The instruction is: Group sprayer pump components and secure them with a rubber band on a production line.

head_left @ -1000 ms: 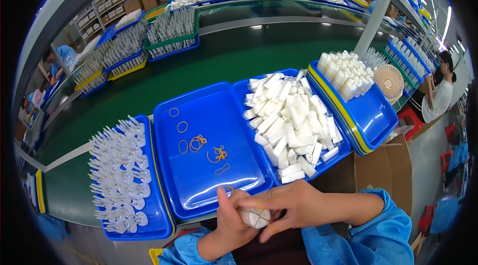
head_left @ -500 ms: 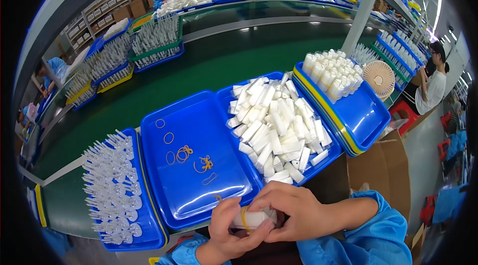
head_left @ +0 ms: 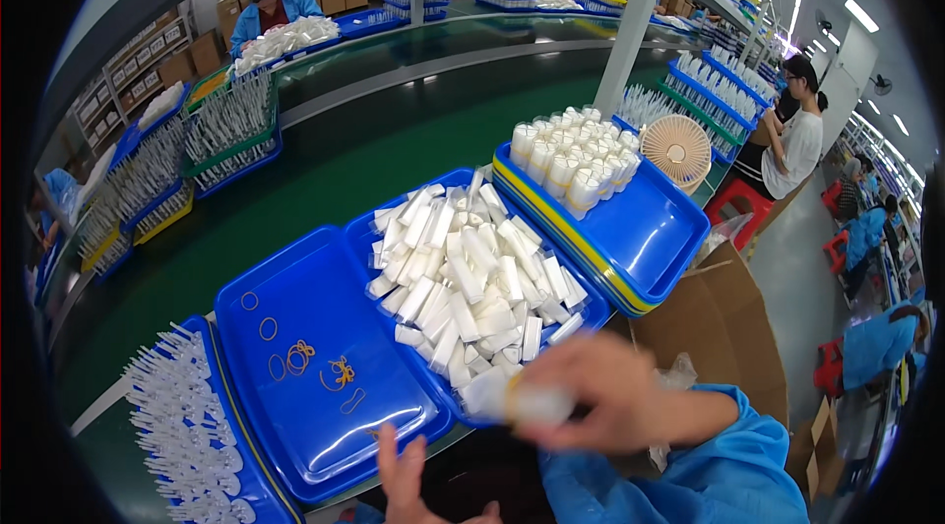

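My right hand, smeared by motion, grips a bundle of white packets with a yellow rubber band around it. It hovers over the near right edge of the heap of white wrapped packets, which fills a blue tray. My left hand is low by the near edge of the neighbouring blue tray, its fingers apart and nothing in them. Several yellowish rubber bands lie scattered in that tray. Banded white bundles stand upright in the far part of the stacked tray to the right.
Clear plastic stemmed parts fill a tray at the left. An open cardboard box stands at the right below the stacked trays. A beige fan is beside a grey post. Beyond the green belt, co-workers sit.
My hands have parted. The right has carried the banded bundle right, away from the left, which has let go and opened. The whole view has swung right, shifting the trays leftward.
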A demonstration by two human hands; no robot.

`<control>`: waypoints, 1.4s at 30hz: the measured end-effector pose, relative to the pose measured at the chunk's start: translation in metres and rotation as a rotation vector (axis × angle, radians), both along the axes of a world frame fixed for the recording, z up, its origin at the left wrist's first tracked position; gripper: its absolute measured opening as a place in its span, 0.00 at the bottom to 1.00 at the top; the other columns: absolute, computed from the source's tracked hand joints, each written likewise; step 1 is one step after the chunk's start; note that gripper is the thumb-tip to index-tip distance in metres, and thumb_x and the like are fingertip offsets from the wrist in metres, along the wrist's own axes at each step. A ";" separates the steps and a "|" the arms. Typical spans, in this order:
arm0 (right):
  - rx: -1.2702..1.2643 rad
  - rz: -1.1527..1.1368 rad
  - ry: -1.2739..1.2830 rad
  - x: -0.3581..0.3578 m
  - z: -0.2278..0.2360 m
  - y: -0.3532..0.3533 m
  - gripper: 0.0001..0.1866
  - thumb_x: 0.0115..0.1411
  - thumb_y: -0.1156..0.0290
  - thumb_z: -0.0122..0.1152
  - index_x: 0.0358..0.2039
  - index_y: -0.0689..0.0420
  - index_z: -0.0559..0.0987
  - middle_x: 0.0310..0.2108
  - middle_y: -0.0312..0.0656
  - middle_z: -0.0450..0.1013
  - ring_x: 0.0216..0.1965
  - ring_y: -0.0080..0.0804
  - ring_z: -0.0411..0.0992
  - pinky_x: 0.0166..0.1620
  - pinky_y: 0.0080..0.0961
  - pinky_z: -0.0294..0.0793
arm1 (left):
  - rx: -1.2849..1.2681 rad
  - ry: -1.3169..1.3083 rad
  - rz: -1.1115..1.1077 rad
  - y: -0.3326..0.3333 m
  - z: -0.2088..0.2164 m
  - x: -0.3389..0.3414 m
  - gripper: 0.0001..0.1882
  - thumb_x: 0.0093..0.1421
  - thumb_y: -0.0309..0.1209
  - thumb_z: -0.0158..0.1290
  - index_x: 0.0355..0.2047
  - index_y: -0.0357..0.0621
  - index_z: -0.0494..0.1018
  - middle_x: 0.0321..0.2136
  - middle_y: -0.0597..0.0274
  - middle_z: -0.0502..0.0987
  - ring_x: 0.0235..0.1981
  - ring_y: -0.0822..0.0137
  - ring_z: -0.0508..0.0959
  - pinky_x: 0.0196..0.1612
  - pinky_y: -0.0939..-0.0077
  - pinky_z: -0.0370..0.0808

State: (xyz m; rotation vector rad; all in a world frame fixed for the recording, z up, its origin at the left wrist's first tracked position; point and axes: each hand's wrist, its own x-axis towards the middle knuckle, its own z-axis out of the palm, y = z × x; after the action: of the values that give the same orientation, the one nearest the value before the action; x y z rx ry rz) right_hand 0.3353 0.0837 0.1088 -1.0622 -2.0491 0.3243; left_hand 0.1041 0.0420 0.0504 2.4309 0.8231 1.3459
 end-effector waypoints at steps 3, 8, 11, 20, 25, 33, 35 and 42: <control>0.216 -0.487 0.076 0.068 0.013 0.032 0.17 0.42 0.73 0.68 0.33 0.60 0.75 0.31 0.42 0.73 0.27 0.24 0.73 0.26 0.17 0.70 | -0.120 -0.063 0.188 -0.023 -0.025 -0.025 0.53 0.41 0.28 0.59 0.61 0.81 0.39 0.58 0.40 0.43 0.56 0.28 0.50 0.49 0.35 0.63; -0.020 -0.709 0.115 0.149 0.002 0.087 0.22 0.44 0.71 0.67 0.40 0.60 0.70 0.31 0.44 0.73 0.24 0.26 0.72 0.27 0.20 0.71 | 0.096 0.062 0.365 -0.032 -0.009 -0.077 0.41 0.46 0.21 0.52 0.58 0.64 0.48 0.55 0.42 0.48 0.53 0.35 0.57 0.48 0.44 0.68; -0.156 -0.730 -0.035 0.142 -0.012 0.101 0.30 0.43 0.67 0.69 0.46 0.58 0.66 0.29 0.47 0.72 0.27 0.36 0.74 0.31 0.27 0.73 | 0.102 0.217 0.577 -0.040 0.000 -0.114 0.30 0.49 0.19 0.50 0.53 0.42 0.57 0.47 0.42 0.61 0.44 0.47 0.68 0.40 0.58 0.72; -0.172 -0.750 -0.053 0.148 -0.025 0.118 0.34 0.42 0.65 0.69 0.50 0.55 0.64 0.28 0.50 0.72 0.30 0.43 0.74 0.35 0.32 0.73 | -0.258 0.625 1.001 -0.052 0.021 -0.178 0.08 0.53 0.22 0.51 0.35 0.36 0.72 0.31 0.48 0.72 0.31 0.50 0.73 0.36 0.63 0.70; 0.036 -0.995 -0.149 0.217 0.006 0.125 0.26 0.42 0.64 0.69 0.40 0.57 0.69 0.29 0.52 0.73 0.33 0.46 0.73 0.36 0.34 0.72 | -0.383 0.747 1.022 -0.052 0.026 -0.180 0.11 0.56 0.30 0.50 0.37 0.37 0.72 0.34 0.45 0.72 0.33 0.46 0.73 0.36 0.62 0.70; -0.053 -1.002 -0.215 0.266 -0.029 0.183 0.22 0.47 0.57 0.66 0.36 0.59 0.71 0.32 0.56 0.74 0.37 0.50 0.73 0.40 0.37 0.71 | -0.514 1.025 1.205 -0.049 0.038 -0.171 0.18 0.54 0.40 0.52 0.41 0.42 0.72 0.37 0.47 0.74 0.30 0.48 0.75 0.31 0.60 0.72; -0.092 -0.973 -0.157 0.268 -0.042 0.191 0.21 0.50 0.56 0.63 0.36 0.59 0.71 0.31 0.56 0.74 0.36 0.50 0.73 0.40 0.37 0.71 | -0.524 1.087 1.222 -0.053 0.040 -0.171 0.18 0.52 0.40 0.53 0.40 0.43 0.72 0.36 0.49 0.74 0.29 0.49 0.75 0.30 0.60 0.72; -0.241 -0.968 -0.021 0.275 -0.045 0.189 0.19 0.58 0.56 0.52 0.38 0.60 0.72 0.30 0.54 0.73 0.34 0.43 0.74 0.35 0.35 0.70 | -0.545 1.126 1.116 -0.049 0.037 -0.181 0.11 0.52 0.36 0.53 0.32 0.44 0.71 0.31 0.53 0.72 0.27 0.51 0.74 0.29 0.60 0.71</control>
State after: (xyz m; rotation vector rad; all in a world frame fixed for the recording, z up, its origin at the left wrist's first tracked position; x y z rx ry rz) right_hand 0.6104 0.2723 0.0636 -2.0465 -1.3069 0.0479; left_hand -0.0767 -0.0071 0.0873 2.0561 2.5710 -0.3850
